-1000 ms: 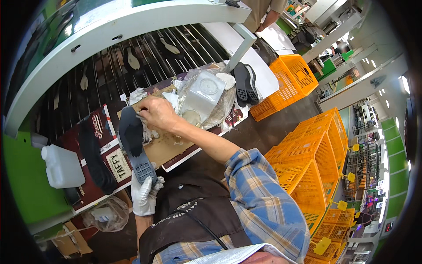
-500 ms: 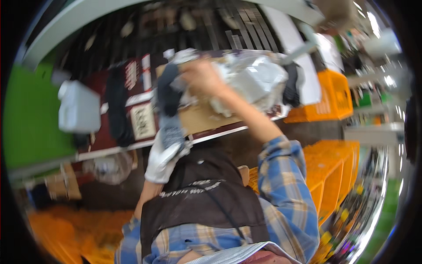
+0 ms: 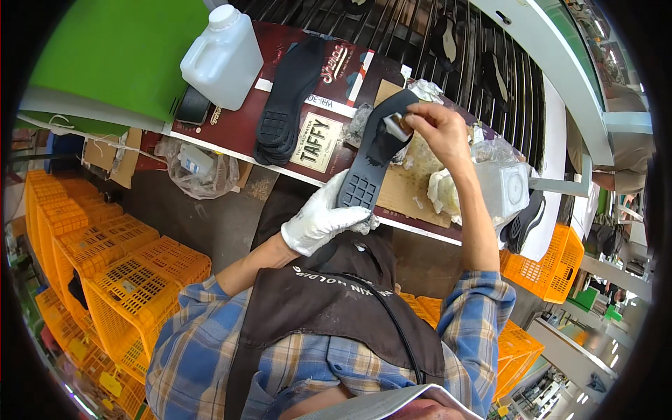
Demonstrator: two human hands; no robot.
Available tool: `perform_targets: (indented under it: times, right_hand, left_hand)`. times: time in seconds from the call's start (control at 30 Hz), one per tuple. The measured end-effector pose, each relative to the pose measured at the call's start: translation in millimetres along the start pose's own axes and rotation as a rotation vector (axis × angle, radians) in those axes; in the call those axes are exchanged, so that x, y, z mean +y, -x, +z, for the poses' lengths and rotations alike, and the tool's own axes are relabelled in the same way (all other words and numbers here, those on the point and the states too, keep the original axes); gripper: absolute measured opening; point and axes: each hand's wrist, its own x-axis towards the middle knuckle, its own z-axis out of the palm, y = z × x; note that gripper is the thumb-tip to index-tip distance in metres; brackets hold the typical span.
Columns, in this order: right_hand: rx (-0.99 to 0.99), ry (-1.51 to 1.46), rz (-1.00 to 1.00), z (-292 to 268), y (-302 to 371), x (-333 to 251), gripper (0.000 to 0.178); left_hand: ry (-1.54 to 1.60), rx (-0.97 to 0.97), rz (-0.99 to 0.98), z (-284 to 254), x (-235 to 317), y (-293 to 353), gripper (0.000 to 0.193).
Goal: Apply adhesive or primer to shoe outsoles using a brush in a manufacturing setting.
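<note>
A black shoe sole (image 3: 362,190) slants up over the table's front edge, its gridded heel end toward me. My left hand (image 3: 318,217), in a white glove, is closed around that heel end. At the sole's upper half, my bare right hand (image 3: 442,133) pinches a small white wad of cloth or paper (image 3: 397,127) against the surface. A dark, wet-looking patch shows on the sole below the wad. Behind the sole lies stained brown cardboard (image 3: 423,185) with crumpled plastic and scraps on it.
A stack of black soles (image 3: 290,91) and a white jug (image 3: 225,63) stand to the left. A clear plastic tub (image 3: 509,189) and black soles (image 3: 525,220) lie to the right. Behind is a dark slatted rack (image 3: 490,42) bearing soles. Orange crates (image 3: 154,280) stand at both sides.
The view has turned, so the table now slopes down to the right. The right hand, blurred beside the sole before, now presses the white wad on it. The left hand still holds the sole.
</note>
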Motion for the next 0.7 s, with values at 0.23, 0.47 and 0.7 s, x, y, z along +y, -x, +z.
perform_targets:
  times: [0.23,0.47,0.7]
  right_hand:
    - [-0.095,-0.104,-0.005,-4,-22,16,0.023]
    - [-0.027,0.078,-0.002,-9,-41,21,0.021]
    - [0.101,-0.029,0.031,-4,-55,6,0.017]
  left_hand:
    - [0.063,0.006,0.009,-4,8,6,0.067]
    - [0.095,0.020,0.016,-5,14,10,0.068]
    - [0.094,0.004,0.043,-8,19,11,0.069]
